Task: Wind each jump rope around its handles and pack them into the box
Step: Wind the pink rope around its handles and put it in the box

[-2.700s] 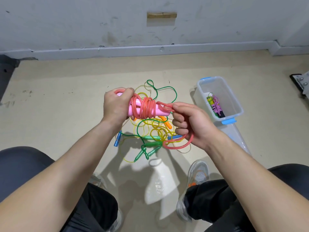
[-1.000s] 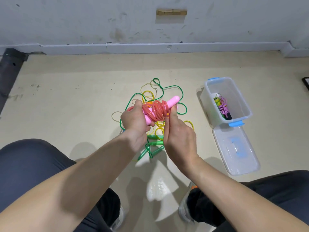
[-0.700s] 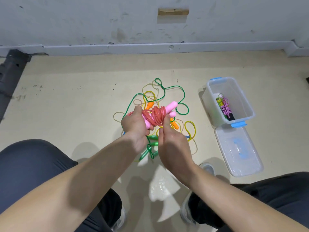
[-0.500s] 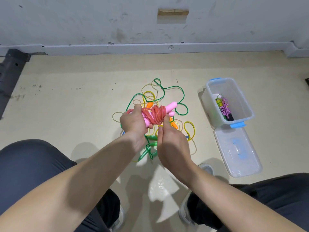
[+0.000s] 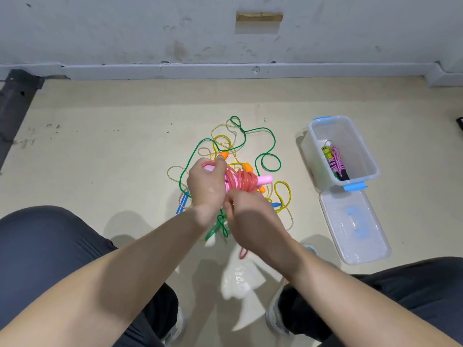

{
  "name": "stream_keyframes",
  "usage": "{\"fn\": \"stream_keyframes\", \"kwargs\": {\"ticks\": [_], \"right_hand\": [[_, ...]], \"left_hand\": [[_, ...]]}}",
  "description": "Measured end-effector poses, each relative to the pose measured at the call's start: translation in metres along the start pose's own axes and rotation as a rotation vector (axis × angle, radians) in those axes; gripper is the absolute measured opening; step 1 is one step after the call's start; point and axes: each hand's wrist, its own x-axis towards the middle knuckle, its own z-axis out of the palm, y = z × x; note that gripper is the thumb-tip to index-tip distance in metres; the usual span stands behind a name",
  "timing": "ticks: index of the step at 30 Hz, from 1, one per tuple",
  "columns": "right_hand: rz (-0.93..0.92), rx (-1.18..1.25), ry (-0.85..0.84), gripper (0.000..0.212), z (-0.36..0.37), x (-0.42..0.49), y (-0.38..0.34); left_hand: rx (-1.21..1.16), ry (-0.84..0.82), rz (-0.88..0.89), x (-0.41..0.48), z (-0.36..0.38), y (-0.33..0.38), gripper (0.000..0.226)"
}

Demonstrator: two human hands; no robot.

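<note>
Curled tight, my right hand pinches the pink jump rope beneath its coil; my left hand grips the handles. Beyond the lid, the open box holds a wound rope bundle, right of the loose ropes.

Box one; lid one; hands two: left hand, right hand.

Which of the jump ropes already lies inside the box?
The purple rope, wound on its handles in the clear box. The left hand grips the red rope; the others lie tangled on the floor.
</note>
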Motion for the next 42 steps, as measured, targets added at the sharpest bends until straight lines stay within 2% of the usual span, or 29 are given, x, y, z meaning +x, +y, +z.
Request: {"fn": "stream_keyframes", "kwargs": {"ticks": [2,4,6,8,10,15,17,20,23,27,30,33,38,42], "right_hand": [[0.039,0.217,-0.09,0.025,-0.007,0.008,0.006],[0.147,0.516,-0.252,0.026,-0.022,0.016,0.01],[0.2,0.761,-0.418,0.039,-0.035,0.02,0.018],[0.12,0.767,-0.525,0.033,-0.045,0.02,0.024],[0.019,0.69,-0.552,0.022,-0.049,0.021,0.03],[-0.047,0.62,-0.495,0.005,-0.058,0.018,0.024],[-0.065,0.614,-0.457,0.014,-0.063,0.016,0.024],[-0.148,0.537,-0.294,0.029,-0.071,0.016,0.026],[-0.194,0.575,-0.153,0.024,-0.075,0.018,0.03],[-0.223,0.306,0.074,0.023,-0.068,0.02,0.032],[-0.279,0.329,0.051,0.017,-0.067,0.017,0.03],[-0.249,0.245,0.06,0.022,-0.068,0.013,0.026],[-0.261,0.086,0.032,0.018,-0.063,0.008,0.013],[-0.261,0.407,-0.045,0.024,-0.07,0.01,0.008]], "left_hand": [[0.026,-0.019,0.031,0.001,-0.001,0.0,0.037],[0.047,-0.04,0.064,0.003,-0.003,0.001,0.039],[0.057,-0.078,0.1,0.001,-0.006,0.006,0.042],[0.052,-0.134,0.108,-0.003,-0.009,0.014,0.045],[0.027,-0.207,0.098,-0.007,-0.014,0.021,0.046],[-0.056,-0.374,-0.057,-0.009,-0.022,0.027,0.062],[-0.101,-0.429,-0.072,-0.009,-0.026,0.03,0.053],[-0.165,-0.541,-0.105,-0.014,-0.034,0.035,0.032],[-0.155,-0.558,-0.13,-0.014,-0.038,0.036,0.027],[-0.157,-0.565,-0.098,-0.018,-0.039,0.037,0.026],[-0.193,-0.591,-0.118,-0.022,-0.041,0.035,0.018],[-0.263,-0.636,-0.159,-0.026,-0.042,0.036,0.01],[-0.334,-0.674,-0.267,-0.033,-0.037,0.042,0.025],[-0.349,-0.705,-0.387,-0.031,-0.039,0.04,0.034]]}}
